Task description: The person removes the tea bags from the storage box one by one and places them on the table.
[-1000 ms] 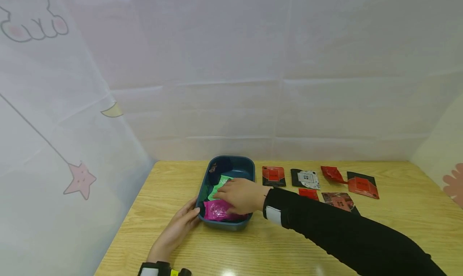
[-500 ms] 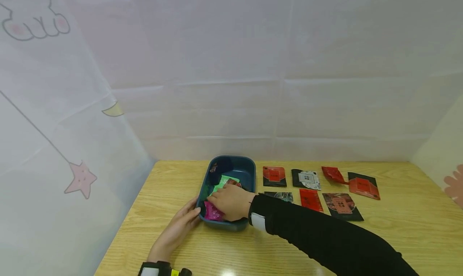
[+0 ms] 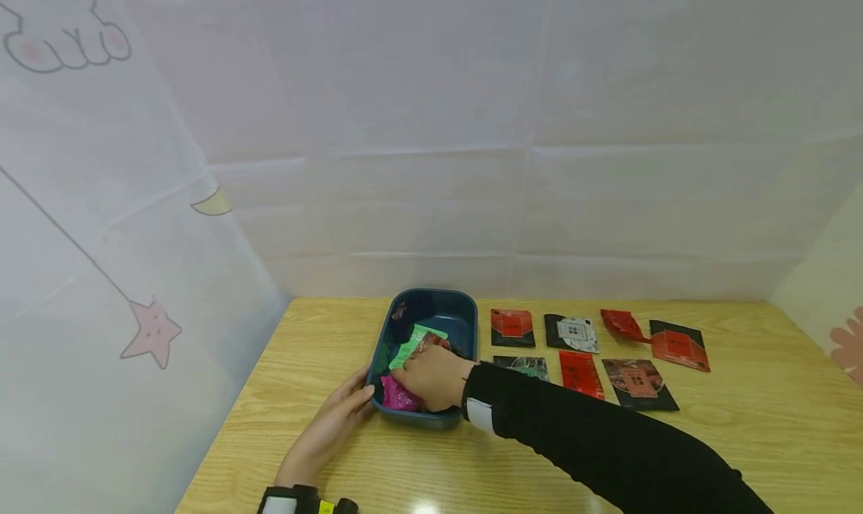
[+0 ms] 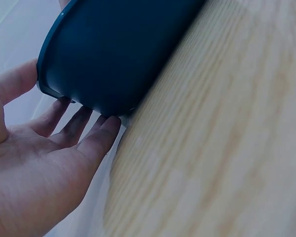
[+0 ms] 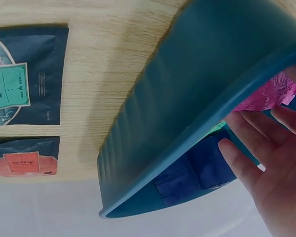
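Note:
A dark teal plastic container (image 3: 465, 327) stands on the table and holds several packets. My left hand (image 3: 333, 420) grips its near left corner, thumb at the rim and fingers against the outer wall (image 4: 103, 54). Inside the container, my right hand (image 3: 438, 377) holds a shiny pink packet (image 3: 399, 395) at the near end. In the right wrist view the fingers (image 5: 244, 160) bend toward the pink packet (image 5: 266, 96), with part of the hand hidden behind the rim. Beyond it lies a green packet (image 3: 413, 343), and a dark blue packet (image 5: 197, 170) is at the far end.
Right of the container, flat packets lie on the wooden table (image 3: 762, 416): a red-and-black one (image 3: 512, 328), a white-and-black one (image 3: 573, 333), a green-labelled one (image 3: 522, 366), a red one (image 3: 581, 373) and several others. A pale cloth wall (image 3: 431, 162) stands behind the table.
My right hand has moved down and slightly left onto the pink packet, covering more of it, and has stayed nearly still since. My left hand has kept its grip on the container.

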Demonstrator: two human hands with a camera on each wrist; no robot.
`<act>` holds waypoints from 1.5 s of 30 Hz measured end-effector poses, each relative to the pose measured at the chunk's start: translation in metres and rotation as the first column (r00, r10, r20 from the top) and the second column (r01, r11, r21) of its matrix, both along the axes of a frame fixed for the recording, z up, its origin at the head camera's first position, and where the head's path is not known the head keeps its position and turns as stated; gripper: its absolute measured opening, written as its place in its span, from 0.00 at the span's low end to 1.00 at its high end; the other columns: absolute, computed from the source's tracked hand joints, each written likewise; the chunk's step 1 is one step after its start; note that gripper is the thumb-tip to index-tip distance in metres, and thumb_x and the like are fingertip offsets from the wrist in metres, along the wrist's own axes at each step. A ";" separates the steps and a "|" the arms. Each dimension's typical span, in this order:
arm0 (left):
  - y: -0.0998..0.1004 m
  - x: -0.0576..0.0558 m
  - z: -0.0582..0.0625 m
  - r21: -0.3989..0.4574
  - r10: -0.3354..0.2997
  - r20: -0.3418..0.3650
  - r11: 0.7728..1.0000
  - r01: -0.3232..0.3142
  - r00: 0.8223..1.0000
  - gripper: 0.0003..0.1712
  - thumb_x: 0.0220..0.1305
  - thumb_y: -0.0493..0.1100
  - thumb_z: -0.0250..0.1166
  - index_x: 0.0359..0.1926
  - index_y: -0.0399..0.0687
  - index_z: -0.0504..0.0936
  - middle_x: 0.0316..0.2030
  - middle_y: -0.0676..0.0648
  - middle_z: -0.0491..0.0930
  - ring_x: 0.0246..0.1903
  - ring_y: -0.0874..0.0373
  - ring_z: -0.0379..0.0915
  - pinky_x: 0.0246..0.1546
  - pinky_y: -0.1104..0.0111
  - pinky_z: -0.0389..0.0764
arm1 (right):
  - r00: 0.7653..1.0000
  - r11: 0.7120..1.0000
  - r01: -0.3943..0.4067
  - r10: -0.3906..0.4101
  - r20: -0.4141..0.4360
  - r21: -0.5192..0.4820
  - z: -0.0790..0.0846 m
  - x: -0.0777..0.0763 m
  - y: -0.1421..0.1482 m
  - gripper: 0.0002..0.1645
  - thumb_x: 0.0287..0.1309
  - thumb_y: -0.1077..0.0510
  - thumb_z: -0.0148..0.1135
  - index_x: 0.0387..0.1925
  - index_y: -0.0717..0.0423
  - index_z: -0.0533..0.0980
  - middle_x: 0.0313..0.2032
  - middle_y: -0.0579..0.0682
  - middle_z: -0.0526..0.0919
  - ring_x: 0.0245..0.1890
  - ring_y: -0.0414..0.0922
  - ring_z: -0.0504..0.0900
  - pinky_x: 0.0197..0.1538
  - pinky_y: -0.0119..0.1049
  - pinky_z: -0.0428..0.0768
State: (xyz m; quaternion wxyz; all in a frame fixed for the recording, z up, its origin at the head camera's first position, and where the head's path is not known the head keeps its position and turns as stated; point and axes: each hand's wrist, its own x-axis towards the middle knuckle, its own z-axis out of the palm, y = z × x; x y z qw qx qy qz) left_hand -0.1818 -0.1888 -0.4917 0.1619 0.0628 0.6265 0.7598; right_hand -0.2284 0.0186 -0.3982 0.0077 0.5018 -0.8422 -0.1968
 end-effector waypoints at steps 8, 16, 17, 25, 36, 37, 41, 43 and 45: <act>0.000 0.000 0.001 -0.005 -0.004 0.001 1.000 0.004 1.000 0.39 0.77 0.44 0.50 0.78 0.36 0.42 0.76 0.34 0.40 0.74 0.42 0.41 0.72 0.51 0.49 | 1.000 1.000 -0.007 0.007 -0.005 0.000 -0.001 -0.003 0.002 0.33 0.57 0.44 0.67 0.64 0.46 0.73 0.49 0.44 0.82 0.47 0.39 0.80 0.54 0.33 0.78; -0.001 0.000 0.002 -0.009 -0.010 0.002 1.000 0.010 1.000 0.39 0.77 0.44 0.50 0.78 0.37 0.42 0.76 0.35 0.40 0.74 0.42 0.42 0.72 0.52 0.51 | 1.000 1.000 0.019 -0.018 0.019 -0.019 0.004 -0.012 0.007 0.39 0.60 0.41 0.64 0.71 0.44 0.67 0.56 0.45 0.79 0.52 0.44 0.81 0.63 0.40 0.74; -0.001 0.000 0.002 -0.010 -0.010 0.001 1.000 0.011 1.000 0.39 0.77 0.44 0.50 0.78 0.37 0.42 0.76 0.35 0.40 0.74 0.42 0.41 0.72 0.52 0.51 | 0.999 0.999 0.031 -0.030 0.034 -0.026 0.005 -0.013 0.008 0.39 0.61 0.41 0.64 0.72 0.43 0.66 0.58 0.46 0.79 0.55 0.45 0.79 0.65 0.41 0.71; -0.001 0.000 0.000 -0.014 -0.007 -0.006 1.000 0.007 1.000 0.39 0.77 0.44 0.50 0.78 0.36 0.41 0.77 0.34 0.38 0.74 0.41 0.40 0.71 0.51 0.50 | 1.000 0.993 0.016 -0.014 0.013 -0.119 0.009 -0.021 0.027 0.38 0.63 0.41 0.60 0.73 0.43 0.65 0.60 0.47 0.76 0.61 0.45 0.74 0.65 0.42 0.71; 0.002 0.000 0.001 0.013 0.015 0.011 1.000 -0.015 1.000 0.38 0.77 0.41 0.49 0.78 0.36 0.43 0.77 0.34 0.39 0.74 0.42 0.41 0.71 0.54 0.53 | 0.998 0.948 -0.063 0.069 0.007 -0.310 0.010 -0.034 0.083 0.37 0.63 0.40 0.60 0.72 0.42 0.66 0.56 0.49 0.77 0.56 0.48 0.74 0.61 0.45 0.74; 0.002 0.000 0.001 0.012 0.014 0.010 1.000 -0.015 1.000 0.37 0.77 0.42 0.49 0.78 0.36 0.42 0.77 0.34 0.39 0.74 0.42 0.41 0.71 0.55 0.55 | 0.998 0.945 -0.058 0.065 0.013 -0.321 0.011 -0.034 0.089 0.37 0.63 0.40 0.60 0.72 0.43 0.67 0.56 0.49 0.77 0.56 0.48 0.74 0.60 0.46 0.74; 0.001 -0.001 -0.001 0.011 0.020 0.015 1.000 -0.020 1.000 0.36 0.78 0.41 0.48 0.78 0.37 0.43 0.77 0.35 0.40 0.74 0.44 0.41 0.70 0.58 0.58 | 0.999 0.935 -0.024 0.039 0.036 -0.353 0.010 -0.036 0.114 0.38 0.64 0.40 0.59 0.72 0.44 0.66 0.56 0.49 0.76 0.55 0.48 0.75 0.60 0.47 0.75; 0.000 -0.001 -0.001 0.010 0.023 0.016 1.000 -0.023 1.000 0.36 0.78 0.41 0.48 0.78 0.37 0.43 0.77 0.36 0.41 0.74 0.44 0.41 0.70 0.58 0.58 | 0.999 0.928 -0.006 0.023 0.041 -0.374 0.008 -0.036 0.128 0.38 0.64 0.40 0.60 0.72 0.45 0.65 0.56 0.49 0.76 0.55 0.48 0.75 0.60 0.48 0.75; 0.000 -0.002 -0.002 0.014 0.028 0.019 1.000 -0.028 0.999 0.36 0.78 0.41 0.48 0.78 0.38 0.44 0.77 0.37 0.41 0.74 0.45 0.42 0.70 0.58 0.58 | 0.999 0.919 0.018 -0.001 0.043 -0.394 0.004 -0.036 0.142 0.40 0.63 0.40 0.61 0.73 0.45 0.64 0.58 0.50 0.75 0.57 0.50 0.74 0.60 0.49 0.75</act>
